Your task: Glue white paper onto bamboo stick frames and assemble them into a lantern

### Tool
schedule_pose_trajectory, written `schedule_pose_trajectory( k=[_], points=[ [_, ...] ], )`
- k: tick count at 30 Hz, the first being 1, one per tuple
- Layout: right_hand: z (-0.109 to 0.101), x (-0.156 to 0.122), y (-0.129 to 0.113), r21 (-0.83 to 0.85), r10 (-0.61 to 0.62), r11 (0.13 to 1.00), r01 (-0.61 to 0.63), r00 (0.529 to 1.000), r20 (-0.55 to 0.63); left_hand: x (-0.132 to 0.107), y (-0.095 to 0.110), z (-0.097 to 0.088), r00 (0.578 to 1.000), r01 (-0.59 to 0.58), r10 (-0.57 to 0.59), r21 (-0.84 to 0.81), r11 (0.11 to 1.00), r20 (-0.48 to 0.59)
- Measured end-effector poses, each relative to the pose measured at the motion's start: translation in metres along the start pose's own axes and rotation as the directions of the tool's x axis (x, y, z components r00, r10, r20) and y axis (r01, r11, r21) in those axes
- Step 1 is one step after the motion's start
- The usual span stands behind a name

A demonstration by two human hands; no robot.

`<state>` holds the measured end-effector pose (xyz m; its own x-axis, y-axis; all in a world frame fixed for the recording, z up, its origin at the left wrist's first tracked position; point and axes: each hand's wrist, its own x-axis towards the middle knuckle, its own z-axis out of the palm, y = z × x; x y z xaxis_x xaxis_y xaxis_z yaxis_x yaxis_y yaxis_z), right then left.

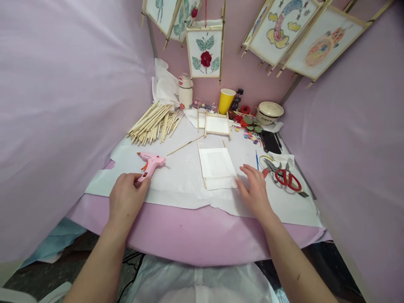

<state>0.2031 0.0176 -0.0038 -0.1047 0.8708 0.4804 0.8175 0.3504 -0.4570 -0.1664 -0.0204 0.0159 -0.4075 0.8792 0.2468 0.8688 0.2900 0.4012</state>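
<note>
My left hand [126, 197] rests on the white paper at the butt of a pink glue gun [150, 164], fingers curled around its handle end. My right hand [255, 189] lies flat with fingers stretched out, its fingertips at the right edge of a white paper square [217, 167] that sits on thin wooden sticks. A small wooden frame with white paper [217, 124] lies further back. A single loose stick [184, 145] lies between the glue gun and the frame.
A pile of wooden sticks [154, 123] lies at the back left. Red scissors [285, 176] lie right of my right hand. A yellow cup [226, 101], a white bottle [185, 91], a lidded pot [269, 112] and paper flowers [246, 120] stand at the back. Framed pictures [204, 52] hang above.
</note>
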Motion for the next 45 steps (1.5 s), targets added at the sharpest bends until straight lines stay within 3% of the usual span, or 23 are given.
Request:
schedule_pose_trajectory(
  k=[3, 6, 9, 12, 15, 18, 20, 23, 24, 26, 29, 31, 34, 36, 45],
  points=[
    [-0.006, -0.011, -0.015, 0.160, 0.039, 0.986, -0.039, 0.999, 0.000, -0.009, 0.009, -0.006, 0.997, 0.023, -0.034, -0.160, 0.987, -0.063],
    [-0.008, -0.026, -0.040, 0.428, 0.111, 0.890, -0.157, 0.985, 0.130, -0.029, 0.037, -0.012, 0.995, -0.050, 0.015, -0.351, 0.935, -0.101],
    [-0.006, -0.038, -0.067, 0.687, 0.117, 0.652, -0.322, 0.937, 0.328, -0.058, 0.080, -0.010, 0.974, -0.221, 0.219, -0.497, 0.839, -0.062],
    [-0.005, -0.044, -0.087, 0.833, 0.159, 0.373, -0.409, 0.913, 0.377, -0.086, 0.122, 0.002, 0.902, -0.340, 0.431, -0.644, 0.685, -0.018],
    [-0.007, -0.045, -0.096, 0.877, 0.342, 0.137, -0.461, 0.852, 0.395, -0.108, 0.148, 0.020, 0.835, -0.393, 0.550, -0.708, 0.588, -0.007],
    [-0.010, -0.046, -0.095, 0.875, 0.502, -0.006, -0.484, 0.755, 0.422, -0.119, 0.158, 0.029, 0.805, -0.409, 0.593, -0.709, 0.575, 0.016],
    [-0.010, -0.048, -0.090, 0.866, 0.549, -0.030, -0.499, 0.716, 0.432, -0.115, 0.161, 0.024, 0.758, -0.398, 0.640, -0.689, 0.606, 0.125],
    [-0.009, -0.053, -0.078, 0.854, 0.568, 0.050, -0.519, 0.718, 0.403, -0.085, 0.159, 0.008, 0.642, -0.347, 0.685, -0.666, 0.660, 0.345],
    [-0.009, -0.054, -0.074, 0.845, 0.561, 0.102, -0.524, 0.732, 0.387, -0.069, 0.158, 0.004, 0.635, -0.311, 0.664, -0.657, 0.687, 0.394],
    [-0.010, -0.055, -0.068, 0.803, 0.530, 0.220, -0.554, 0.759, 0.378, -0.033, 0.154, 0.004, 0.712, -0.315, 0.597, -0.592, 0.742, 0.369],
    [-0.016, -0.054, -0.066, 0.669, 0.479, 0.384, -0.637, 0.756, 0.445, 0.015, 0.146, 0.024, 0.818, -0.403, 0.532, -0.441, 0.802, 0.221],
    [-0.020, -0.053, -0.068, 0.559, 0.445, 0.495, -0.665, 0.747, 0.494, 0.034, 0.139, 0.045, 0.814, -0.446, 0.542, -0.376, 0.812, 0.206],
    [-0.022, -0.050, -0.070, 0.423, 0.391, 0.662, -0.619, 0.766, 0.510, 0.041, 0.130, 0.073, 0.771, -0.500, 0.594, -0.358, 0.788, 0.229],
    [-0.019, -0.049, -0.069, 0.383, 0.359, 0.727, -0.570, 0.791, 0.496, 0.038, 0.125, 0.083, 0.751, -0.519, 0.615, -0.360, 0.775, 0.240],
    [-0.007, -0.044, -0.071, 0.317, 0.316, 0.813, -0.489, 0.827, 0.465, 0.035, 0.119, 0.088, 0.736, -0.542, 0.631, -0.345, 0.766, 0.245]
  ],
)
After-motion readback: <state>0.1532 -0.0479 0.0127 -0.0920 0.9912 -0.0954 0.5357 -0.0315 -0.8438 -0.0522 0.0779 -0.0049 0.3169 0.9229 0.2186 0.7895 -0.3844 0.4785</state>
